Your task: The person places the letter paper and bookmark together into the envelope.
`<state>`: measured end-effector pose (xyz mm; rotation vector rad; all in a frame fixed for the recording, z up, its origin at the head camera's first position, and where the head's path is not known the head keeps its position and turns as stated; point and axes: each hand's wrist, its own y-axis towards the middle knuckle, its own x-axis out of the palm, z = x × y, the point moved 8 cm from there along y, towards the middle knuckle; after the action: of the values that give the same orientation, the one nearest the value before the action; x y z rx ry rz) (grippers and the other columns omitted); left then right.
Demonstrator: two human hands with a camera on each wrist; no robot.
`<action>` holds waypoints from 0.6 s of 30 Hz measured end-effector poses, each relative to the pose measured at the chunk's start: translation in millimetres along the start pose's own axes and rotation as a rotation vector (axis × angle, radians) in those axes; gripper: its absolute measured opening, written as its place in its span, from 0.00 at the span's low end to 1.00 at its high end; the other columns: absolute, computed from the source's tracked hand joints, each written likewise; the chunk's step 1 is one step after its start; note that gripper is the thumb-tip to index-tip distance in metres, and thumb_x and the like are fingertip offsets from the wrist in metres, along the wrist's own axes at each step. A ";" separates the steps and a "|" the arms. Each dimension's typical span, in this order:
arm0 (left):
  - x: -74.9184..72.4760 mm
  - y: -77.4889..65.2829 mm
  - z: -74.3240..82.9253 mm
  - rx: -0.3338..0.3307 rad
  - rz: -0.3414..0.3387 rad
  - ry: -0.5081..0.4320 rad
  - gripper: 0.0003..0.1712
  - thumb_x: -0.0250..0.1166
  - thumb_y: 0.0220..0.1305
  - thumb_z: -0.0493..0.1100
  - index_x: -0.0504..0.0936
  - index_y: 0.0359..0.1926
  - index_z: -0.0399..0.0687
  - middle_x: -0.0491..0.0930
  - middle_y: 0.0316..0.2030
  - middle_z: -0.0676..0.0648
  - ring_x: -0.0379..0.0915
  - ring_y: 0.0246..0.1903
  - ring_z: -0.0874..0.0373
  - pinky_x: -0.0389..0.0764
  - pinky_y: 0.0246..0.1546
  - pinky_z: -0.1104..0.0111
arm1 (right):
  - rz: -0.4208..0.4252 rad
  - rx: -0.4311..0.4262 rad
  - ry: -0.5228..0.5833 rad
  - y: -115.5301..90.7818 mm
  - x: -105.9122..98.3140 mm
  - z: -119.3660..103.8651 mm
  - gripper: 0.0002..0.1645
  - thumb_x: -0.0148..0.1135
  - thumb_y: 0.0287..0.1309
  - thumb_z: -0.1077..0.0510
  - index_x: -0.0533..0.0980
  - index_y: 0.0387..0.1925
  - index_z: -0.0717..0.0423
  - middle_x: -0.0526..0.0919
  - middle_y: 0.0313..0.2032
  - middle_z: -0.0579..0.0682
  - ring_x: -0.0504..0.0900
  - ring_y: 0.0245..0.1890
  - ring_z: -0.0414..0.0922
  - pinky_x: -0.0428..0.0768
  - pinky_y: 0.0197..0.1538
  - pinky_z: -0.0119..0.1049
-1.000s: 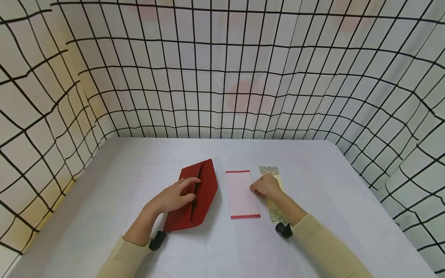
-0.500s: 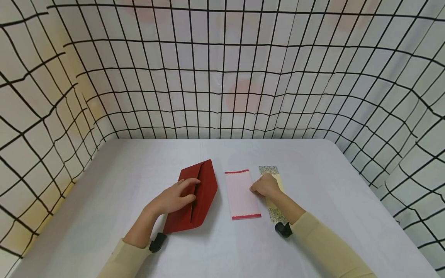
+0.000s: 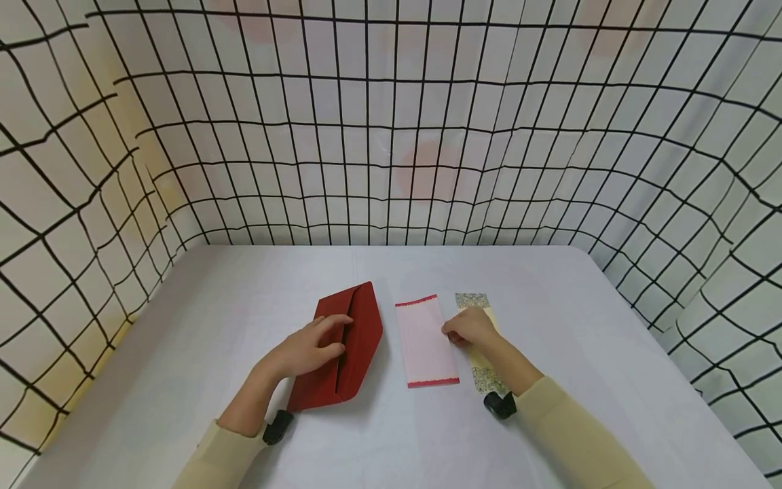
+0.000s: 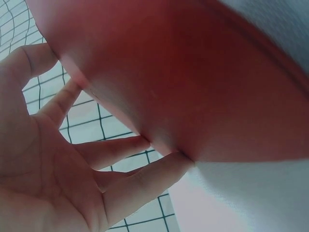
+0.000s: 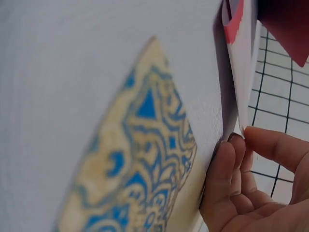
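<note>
A red envelope (image 3: 366,339) lies tilted at centre left, with a dark slit down its middle. My left hand (image 3: 308,346) holds it at the slit; in the left wrist view its spread fingertips (image 4: 181,159) meet the edge of the red paper. To its right is a pink paper (image 3: 425,343) with a red band at each end. My right hand (image 3: 473,327) pinches its right edge between thumb and finger, and that edge stands raised in the right wrist view. Under the right hand lies a cream paper strip (image 3: 487,379) with patterned ends, partly hidden.
A white-covered table (image 3: 379,448) carries all the papers. Black netting (image 3: 391,129) rises along its back and both sides. A black wrist camera (image 3: 277,426) sits on the left wrist, another camera (image 3: 499,405) on the right.
The pink paper's right side has lifted, so its far red band now slants and bows upward. My right hand has shifted slightly right; the left hand and the red envelope stay put.
</note>
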<state>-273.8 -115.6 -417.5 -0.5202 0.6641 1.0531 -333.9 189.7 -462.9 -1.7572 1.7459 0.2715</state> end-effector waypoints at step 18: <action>0.2 0.4 -0.7 0.015 0.006 0.007 0.27 0.57 0.65 0.46 0.69 0.66 0.59 0.69 0.61 0.47 0.68 0.56 0.48 0.70 0.54 0.47 | -0.149 0.009 0.237 -8.4 2.1 -2.1 0.15 0.66 0.54 0.62 0.79 0.40 0.72 0.81 0.25 0.52 0.78 0.19 0.38 0.79 0.27 0.29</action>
<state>-274.3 -115.7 -418.1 -0.5094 0.6796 1.0518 -326.3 186.1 -460.1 -1.9671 1.7602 -0.0097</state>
